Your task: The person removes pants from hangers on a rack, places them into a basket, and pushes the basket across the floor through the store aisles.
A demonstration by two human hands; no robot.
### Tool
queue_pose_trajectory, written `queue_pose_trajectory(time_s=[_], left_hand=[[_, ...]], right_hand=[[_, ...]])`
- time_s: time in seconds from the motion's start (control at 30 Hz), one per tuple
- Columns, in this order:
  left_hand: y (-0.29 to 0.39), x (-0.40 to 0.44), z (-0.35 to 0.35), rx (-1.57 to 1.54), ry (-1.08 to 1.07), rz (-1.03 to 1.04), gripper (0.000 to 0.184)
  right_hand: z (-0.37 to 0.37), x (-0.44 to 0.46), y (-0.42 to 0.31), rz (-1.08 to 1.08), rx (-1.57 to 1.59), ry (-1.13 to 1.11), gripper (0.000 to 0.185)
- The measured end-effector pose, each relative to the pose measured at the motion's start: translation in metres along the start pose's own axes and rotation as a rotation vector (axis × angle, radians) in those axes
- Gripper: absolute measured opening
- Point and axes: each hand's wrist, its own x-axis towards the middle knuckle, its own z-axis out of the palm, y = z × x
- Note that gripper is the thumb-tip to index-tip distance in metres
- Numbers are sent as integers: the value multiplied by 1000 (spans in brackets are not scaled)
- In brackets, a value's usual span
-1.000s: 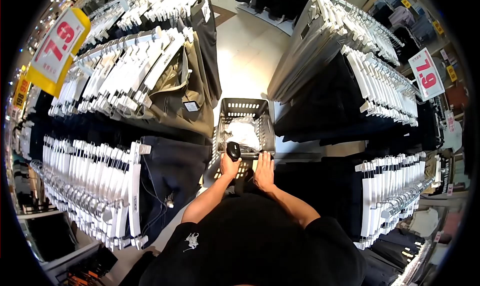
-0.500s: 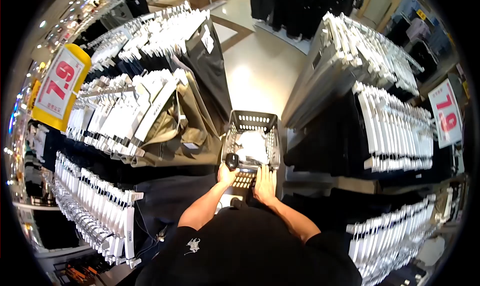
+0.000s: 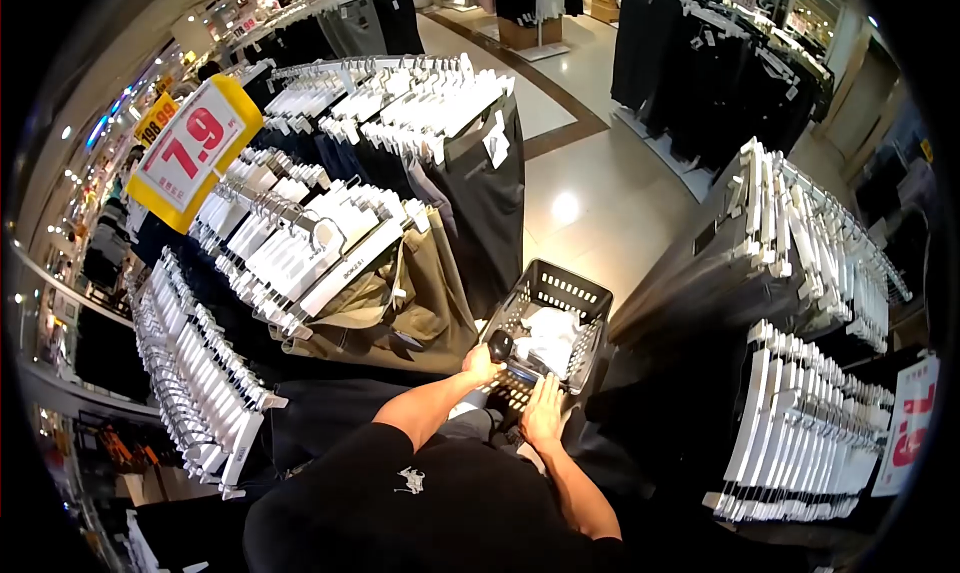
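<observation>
In front of me is a dark plastic basket with slotted walls. White items, bunched up and hard to tell apart, lie inside it. My left hand is closed at the basket's near left corner, around a black handheld object with a rounded head; its exact kind is unclear. At the near rim my right hand rests with fingers stretched out flat, touching the basket's edge. What is under its palm is hidden.
Racks of trousers on white hangers stand close on the left, with olive trousers nearest the basket. More white hangers line the right. A yellow-framed price sign sticks out at left. Tiled floor runs ahead between the racks.
My view has turned, so racks and signs sit differently in the picture. The basket and both hands appear further right and lower. Both hands keep their places at the basket.
</observation>
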Motion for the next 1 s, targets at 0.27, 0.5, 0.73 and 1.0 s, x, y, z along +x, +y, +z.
queue_pose_trajectory(time_s=[0.27, 0.5, 0.73, 1.0], left_hand=[[42, 75, 4, -7, 42, 19, 53], [91, 129, -4, 70, 12, -11, 59], [103, 185, 0, 84, 53, 174, 62], [140, 224, -2, 169, 3, 135, 62]], right_hand=[[-16, 75, 40, -24, -45, -85, 68], [-6, 142, 78, -38, -236, -92, 102], [-47, 195, 89, -81, -193, -128, 75], [-70, 239, 121, -67, -226, -155, 96]])
